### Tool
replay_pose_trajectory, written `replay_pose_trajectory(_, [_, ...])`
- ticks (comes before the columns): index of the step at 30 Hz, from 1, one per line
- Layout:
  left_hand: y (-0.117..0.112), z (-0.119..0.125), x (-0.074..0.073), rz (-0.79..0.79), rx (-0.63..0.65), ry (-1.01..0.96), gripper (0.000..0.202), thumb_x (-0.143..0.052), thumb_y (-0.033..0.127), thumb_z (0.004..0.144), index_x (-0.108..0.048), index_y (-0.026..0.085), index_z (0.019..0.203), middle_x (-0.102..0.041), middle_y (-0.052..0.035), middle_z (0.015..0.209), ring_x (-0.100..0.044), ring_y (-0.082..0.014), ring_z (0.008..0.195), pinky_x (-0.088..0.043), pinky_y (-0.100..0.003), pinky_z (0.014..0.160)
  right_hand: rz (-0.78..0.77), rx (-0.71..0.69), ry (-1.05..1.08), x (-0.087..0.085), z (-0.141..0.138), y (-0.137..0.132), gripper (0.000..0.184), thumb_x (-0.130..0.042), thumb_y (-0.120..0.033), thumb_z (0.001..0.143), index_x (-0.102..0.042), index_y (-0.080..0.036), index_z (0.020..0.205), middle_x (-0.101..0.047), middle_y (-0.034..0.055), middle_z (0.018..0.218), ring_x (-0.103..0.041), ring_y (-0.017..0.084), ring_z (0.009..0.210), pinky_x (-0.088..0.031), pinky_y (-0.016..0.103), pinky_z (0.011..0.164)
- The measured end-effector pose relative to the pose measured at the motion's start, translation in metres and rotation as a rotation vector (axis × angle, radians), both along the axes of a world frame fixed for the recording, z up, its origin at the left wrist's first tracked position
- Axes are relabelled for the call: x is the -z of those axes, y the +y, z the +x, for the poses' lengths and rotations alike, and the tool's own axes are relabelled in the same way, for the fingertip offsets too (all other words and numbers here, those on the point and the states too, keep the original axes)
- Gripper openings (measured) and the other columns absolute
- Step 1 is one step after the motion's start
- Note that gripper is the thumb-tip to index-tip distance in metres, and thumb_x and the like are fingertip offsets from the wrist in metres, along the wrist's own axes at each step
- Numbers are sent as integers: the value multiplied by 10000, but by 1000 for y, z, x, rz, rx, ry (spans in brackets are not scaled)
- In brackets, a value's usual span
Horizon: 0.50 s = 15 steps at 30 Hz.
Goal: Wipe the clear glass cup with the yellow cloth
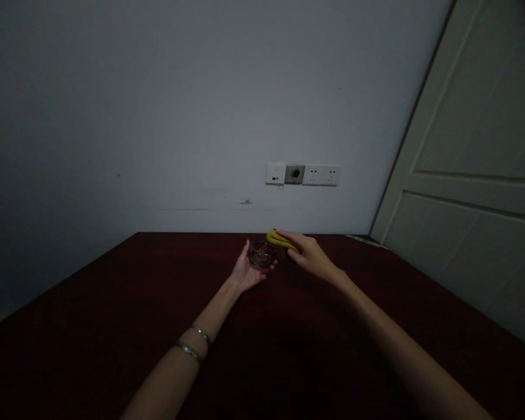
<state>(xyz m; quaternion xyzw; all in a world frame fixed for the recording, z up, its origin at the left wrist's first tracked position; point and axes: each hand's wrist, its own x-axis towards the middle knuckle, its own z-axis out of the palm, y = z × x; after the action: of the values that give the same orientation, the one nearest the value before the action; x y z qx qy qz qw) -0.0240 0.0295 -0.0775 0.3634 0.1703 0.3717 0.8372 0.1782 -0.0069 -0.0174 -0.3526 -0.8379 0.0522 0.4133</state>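
Note:
My left hand (246,272) is closed around a small clear glass bowl (262,255), with the thumb on its left side and the fingers beneath it. The bowl's open top faces up and a little toward me. In my right hand (308,252) is a folded yellow cloth (280,239), pinched between thumb and fingers. The cloth's left end is by the bowl's upper right rim; I cannot tell whether the two touch. A small dark shape beneath my right hand is too dim to make out.
Both hands are above a dark red table (126,303) set against a grey wall (179,105). Sockets and switches (321,175) line the wall behind. A flat strip (366,240) lies at the table's far right corner, near a pale panelled door (472,175).

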Motion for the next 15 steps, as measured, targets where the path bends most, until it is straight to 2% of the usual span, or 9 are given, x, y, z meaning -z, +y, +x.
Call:
replay_pose_trajectory(3, [2, 1, 4, -25, 52, 13, 741, -381, 756, 741, -605, 123, 1055, -680, -145, 855, -642, -201, 635, -419, -223, 407, 199, -66, -376, -5, -4, 1, 558, -487, -62, 796, -429, -201, 1333, -516, 126, 1344, -458, 230, 1263, -317, 523, 1060])
replay_pose_trajectory(6, [5, 1, 7, -44, 104, 22, 679, -381, 723, 769, -593, 140, 1047, -693, -133, 813, -660, -223, 612, -422, -226, 381, 330, -150, -624, -11, -7, 3, 521, -510, -73, 824, -420, -151, 1332, -517, 150, 1337, -404, 229, 1306, -284, 511, 1090])
replay_pose_trajectory(10, [8, 1, 8, -94, 99, 8, 535, -424, 637, 805, -599, 171, 1002, -708, -97, 739, -681, -280, 600, -462, -281, 368, 451, -266, -832, -18, -13, 0, 385, -462, -150, 897, -480, -103, 1279, -547, 146, 1306, -431, 206, 1286, -333, 419, 1090])
replay_pose_trajectory(15, [5, 1, 5, -178, 147, 115, 577, -345, 657, 819, -612, 146, 800, -674, -93, 593, -656, -317, 506, -462, -360, 314, 533, -351, -1022, -18, -24, -2, 329, -409, -196, 933, -525, -97, 1225, -568, 151, 1276, -478, 215, 1247, -354, 423, 1067])
